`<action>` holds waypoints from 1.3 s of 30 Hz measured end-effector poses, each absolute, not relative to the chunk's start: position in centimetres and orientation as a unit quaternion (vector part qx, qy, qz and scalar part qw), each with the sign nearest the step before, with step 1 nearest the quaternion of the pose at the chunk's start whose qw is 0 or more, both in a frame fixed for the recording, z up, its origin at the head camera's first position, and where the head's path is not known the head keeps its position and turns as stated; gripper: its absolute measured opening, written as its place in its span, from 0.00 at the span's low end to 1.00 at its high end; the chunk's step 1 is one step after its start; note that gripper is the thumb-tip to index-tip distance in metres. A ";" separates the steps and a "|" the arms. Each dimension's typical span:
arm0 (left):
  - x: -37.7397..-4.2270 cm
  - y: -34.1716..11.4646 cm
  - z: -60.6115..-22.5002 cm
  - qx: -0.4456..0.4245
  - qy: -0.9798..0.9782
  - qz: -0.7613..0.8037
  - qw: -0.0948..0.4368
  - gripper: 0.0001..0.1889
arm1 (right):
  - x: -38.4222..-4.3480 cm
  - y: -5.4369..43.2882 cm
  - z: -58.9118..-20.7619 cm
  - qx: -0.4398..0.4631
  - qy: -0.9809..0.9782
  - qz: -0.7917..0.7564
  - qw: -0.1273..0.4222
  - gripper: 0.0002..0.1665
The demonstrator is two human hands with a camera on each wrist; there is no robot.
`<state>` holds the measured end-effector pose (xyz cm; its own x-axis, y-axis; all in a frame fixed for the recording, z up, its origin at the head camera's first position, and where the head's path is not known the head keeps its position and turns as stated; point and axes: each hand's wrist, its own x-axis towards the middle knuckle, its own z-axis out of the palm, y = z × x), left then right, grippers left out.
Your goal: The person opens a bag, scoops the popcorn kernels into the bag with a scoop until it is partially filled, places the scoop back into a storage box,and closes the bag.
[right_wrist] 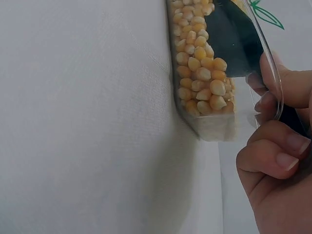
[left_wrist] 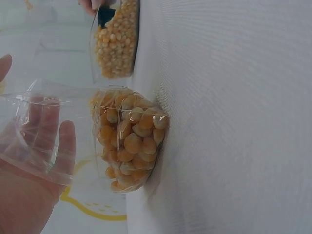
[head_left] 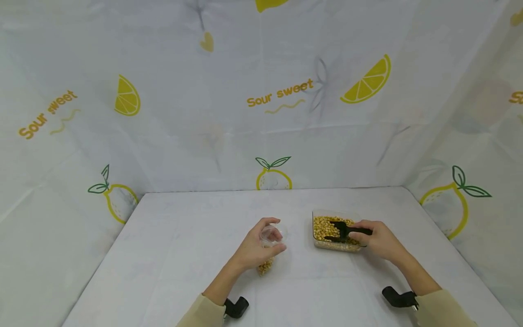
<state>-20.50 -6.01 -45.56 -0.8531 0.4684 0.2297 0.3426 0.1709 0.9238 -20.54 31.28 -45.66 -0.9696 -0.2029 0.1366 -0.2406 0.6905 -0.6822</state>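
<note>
My left hand (head_left: pixel 252 249) curves its fingers and thumb around the open upper part of a clear plastic bag (left_wrist: pixel 83 109). Yellow corn kernels (left_wrist: pixel 132 144) fill the bag's lower part, which stands on the table. To the right, a clear rectangular container (head_left: pixel 336 246) holds many more corn kernels (head_left: pixel 323 225). My right hand (head_left: pixel 381 241) grips the handle of a black scoop (head_left: pixel 343 231) over the container's right side. The scoop's head lies among the kernels, partly sunk in them. In the right wrist view the container's wall stands in front of the scoop (right_wrist: pixel 234 39).
A white cloth covers the table (head_left: pixel 184 236). Behind it and at both sides hang white curtains (head_left: pixel 184 150) printed with lemons and lettering. A black wrist mount (head_left: pixel 237 308) sits at the left forearm, another mount (head_left: pixel 398 297) at the right.
</note>
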 end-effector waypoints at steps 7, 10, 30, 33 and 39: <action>-20.5 -6.0 -45.5 0.268 0.765 0.584 0.051 0.30 | -20.3 31.7 -45.6 0.119 -0.915 0.385 0.027 0.19; -20.5 -6.0 -45.6 0.267 0.765 0.584 0.050 0.30 | -20.2 31.9 -45.7 0.118 -0.913 0.391 0.029 0.20; -20.6 -6.0 -45.6 0.263 0.762 0.589 0.055 0.31 | -19.4 32.8 -45.2 0.078 -0.876 0.476 0.021 0.24; -20.6 -6.0 -45.5 0.267 0.760 0.590 0.054 0.31 | -19.4 32.9 -45.1 0.086 -0.864 0.496 0.021 0.24; -20.7 -5.9 -45.6 0.271 0.760 0.588 0.051 0.32 | -19.4 32.7 -44.6 0.094 -0.868 0.487 0.036 0.23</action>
